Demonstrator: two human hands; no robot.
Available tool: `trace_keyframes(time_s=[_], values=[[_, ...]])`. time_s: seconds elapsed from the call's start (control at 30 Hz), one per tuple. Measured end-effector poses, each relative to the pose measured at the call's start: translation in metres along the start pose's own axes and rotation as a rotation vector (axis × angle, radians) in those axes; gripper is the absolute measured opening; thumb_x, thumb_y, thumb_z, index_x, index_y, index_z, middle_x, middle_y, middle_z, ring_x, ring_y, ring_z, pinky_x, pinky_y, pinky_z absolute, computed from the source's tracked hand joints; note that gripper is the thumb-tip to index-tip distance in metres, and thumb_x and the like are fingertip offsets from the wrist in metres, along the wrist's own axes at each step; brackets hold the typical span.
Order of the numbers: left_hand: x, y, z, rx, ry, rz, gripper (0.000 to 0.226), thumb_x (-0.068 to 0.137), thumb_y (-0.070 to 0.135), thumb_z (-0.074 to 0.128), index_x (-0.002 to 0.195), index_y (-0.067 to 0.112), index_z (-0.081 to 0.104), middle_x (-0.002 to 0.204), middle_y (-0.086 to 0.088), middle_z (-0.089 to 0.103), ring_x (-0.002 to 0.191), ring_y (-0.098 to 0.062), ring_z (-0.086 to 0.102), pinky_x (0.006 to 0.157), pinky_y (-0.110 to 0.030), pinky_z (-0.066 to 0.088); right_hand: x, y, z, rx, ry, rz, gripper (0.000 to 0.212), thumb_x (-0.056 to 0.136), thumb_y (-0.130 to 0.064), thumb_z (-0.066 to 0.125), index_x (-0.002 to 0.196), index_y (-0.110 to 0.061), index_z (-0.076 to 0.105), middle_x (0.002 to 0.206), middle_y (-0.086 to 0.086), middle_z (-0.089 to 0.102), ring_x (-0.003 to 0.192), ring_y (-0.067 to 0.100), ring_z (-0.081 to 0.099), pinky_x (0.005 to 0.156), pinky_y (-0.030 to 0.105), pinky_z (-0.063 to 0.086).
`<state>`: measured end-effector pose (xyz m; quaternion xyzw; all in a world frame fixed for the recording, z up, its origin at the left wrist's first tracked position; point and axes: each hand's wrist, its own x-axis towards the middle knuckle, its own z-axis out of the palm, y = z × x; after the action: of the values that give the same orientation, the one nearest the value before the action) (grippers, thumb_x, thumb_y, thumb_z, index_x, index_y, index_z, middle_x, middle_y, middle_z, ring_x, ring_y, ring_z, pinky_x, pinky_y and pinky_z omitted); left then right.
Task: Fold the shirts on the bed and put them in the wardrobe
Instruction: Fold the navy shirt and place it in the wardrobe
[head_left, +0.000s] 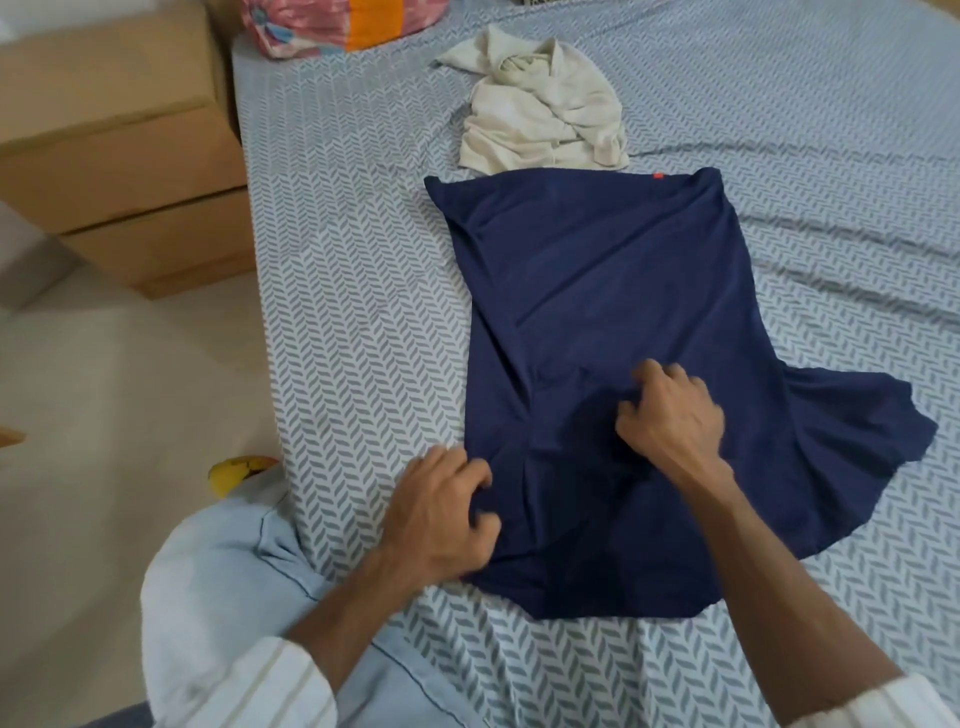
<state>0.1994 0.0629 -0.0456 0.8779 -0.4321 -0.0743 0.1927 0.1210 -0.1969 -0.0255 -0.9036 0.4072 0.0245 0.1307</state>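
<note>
Near bed (363, 291) edge: navy shirt (613, 312) mid-fold.
Grip: left hand (441, 512), right hand (672, 413) pinching fabric.
Next: fold lengthwise (cream shirt (545, 114) waits).

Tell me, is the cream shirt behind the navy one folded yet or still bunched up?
Still bunched up. The cream shirt lies crumpled in a twisted heap on the bed sheet, untouched; both hands are on the navy shirt.

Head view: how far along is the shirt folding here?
Done: nothing looks finished. In hand: the navy shirt lies spread on the bed, the left hand and right hand gripping its near fabric. Left: its folding, the crumpled cream shirt beyond it, then storing both; no wardrobe is in view.
</note>
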Motion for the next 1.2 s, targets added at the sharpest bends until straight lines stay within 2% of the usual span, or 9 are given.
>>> trace_keyframes(time_s=[0.1, 0.2, 0.33, 0.53, 0.6, 0.8, 0.87, 0.97, 1.2], values=[[0.055, -0.001, 0.007, -0.105, 0.051, -0.015, 0.018, 0.078, 0.027, 0.053, 0.086, 0.015, 0.063, 0.081, -0.002, 0.057, 0.082, -0.024, 0.055, 0.077, -0.038, 0.049, 0.032, -0.04, -0.001, 0.155, 0.058, -0.21, 0.026, 0.09, -0.02, 0.056, 0.114, -0.016, 0.062, 0.107, 0.005, 0.065, 0.101, 0.032, 0.061, 0.074, 0.035, 0.041], [0.108, 0.001, 0.008, -0.266, -0.077, -0.163, 0.013, 0.086, 0.026, 0.063, 0.09, 0.015, 0.069, 0.075, -0.001, 0.068, 0.078, -0.026, 0.065, 0.074, -0.038, 0.053, 0.076, -0.092, -0.002, 0.324, -0.064, -0.232, 0.022, 0.092, -0.022, 0.056, 0.11, -0.018, 0.068, 0.108, 0.0, 0.071, 0.103, 0.027, 0.063, 0.08, 0.029, 0.043], [0.143, -0.017, 0.009, -0.644, -0.262, -0.454, 0.022, 0.093, 0.025, 0.067, 0.079, 0.008, 0.067, 0.059, -0.009, 0.068, 0.046, -0.023, 0.062, 0.044, -0.035, 0.05, 0.153, -0.155, 0.017, 0.337, -0.101, -0.241, 0.026, 0.087, -0.023, 0.059, 0.109, -0.009, 0.066, 0.107, 0.006, 0.07, 0.103, 0.029, 0.062, 0.078, 0.033, 0.046], [0.145, -0.034, 0.012, -0.759, -0.227, -0.442, 0.034, 0.091, 0.025, 0.069, 0.064, 0.006, 0.063, 0.045, -0.006, 0.06, 0.029, -0.016, 0.047, 0.033, -0.021, 0.033, 0.239, -0.226, 0.024, 0.325, -0.188, -0.281, 0.032, 0.085, -0.038, 0.063, 0.105, -0.015, 0.053, 0.099, -0.001, 0.053, 0.088, 0.018, 0.051, 0.064, 0.031, 0.038], [0.149, -0.039, 0.012, -0.804, -0.243, -0.478, 0.035, 0.091, 0.023, 0.069, 0.062, 0.006, 0.062, 0.043, -0.006, 0.058, 0.027, -0.016, 0.044, 0.032, -0.019, 0.03, 0.257, -0.24, 0.027, 0.335, -0.217, -0.236, 0.021, 0.081, -0.032, 0.062, 0.088, -0.017, 0.049, 0.092, 0.0, 0.054, 0.084, 0.02, 0.054, 0.057, 0.031, 0.039], [0.15, -0.042, 0.007, -0.918, -0.259, -0.489, 0.031, 0.09, 0.026, 0.071, 0.067, 0.007, 0.066, 0.05, -0.012, 0.06, 0.033, -0.021, 0.047, 0.032, -0.021, 0.031, 0.284, -0.226, 0.012, 0.631, 0.053, -0.099, 0.015, 0.089, -0.029, 0.053, 0.096, -0.019, 0.061, 0.088, -0.004, 0.058, 0.082, 0.017, 0.054, 0.067, 0.025, 0.041], [0.149, -0.041, 0.006, -0.891, -0.259, -0.484, 0.027, 0.088, 0.03, 0.073, 0.069, 0.012, 0.07, 0.049, -0.009, 0.061, 0.032, -0.019, 0.048, 0.032, -0.019, 0.031, 0.296, -0.201, 0.011, 0.691, 0.108, 0.005, 0.009, 0.089, -0.028, 0.052, 0.083, -0.022, 0.057, 0.084, -0.005, 0.056, 0.079, 0.016, 0.053, 0.069, 0.025, 0.04], [0.149, -0.041, 0.006, -0.859, -0.248, -0.454, 0.023, 0.088, 0.031, 0.074, 0.071, 0.015, 0.073, 0.047, -0.004, 0.061, 0.031, -0.016, 0.049, 0.032, -0.016, 0.032, 0.305, -0.164, 0.022, 0.742, 0.081, 0.179, 0.028, 0.089, -0.023, 0.052, 0.064, -0.023, 0.039, 0.071, -0.007, 0.047, 0.062, 0.012, 0.045, 0.059, 0.026, 0.038], [0.147, -0.042, 0.005, -0.87, -0.235, -0.435, 0.023, 0.087, 0.031, 0.074, 0.071, 0.016, 0.073, 0.049, -0.006, 0.062, 0.031, -0.015, 0.049, 0.032, -0.016, 0.032, 0.314, -0.158, 0.013, 0.781, 0.023, 0.223, 0.018, 0.085, -0.023, 0.061, 0.078, -0.02, 0.045, 0.08, -0.005, 0.051, 0.068, 0.011, 0.051, 0.052, 0.027, 0.041]])
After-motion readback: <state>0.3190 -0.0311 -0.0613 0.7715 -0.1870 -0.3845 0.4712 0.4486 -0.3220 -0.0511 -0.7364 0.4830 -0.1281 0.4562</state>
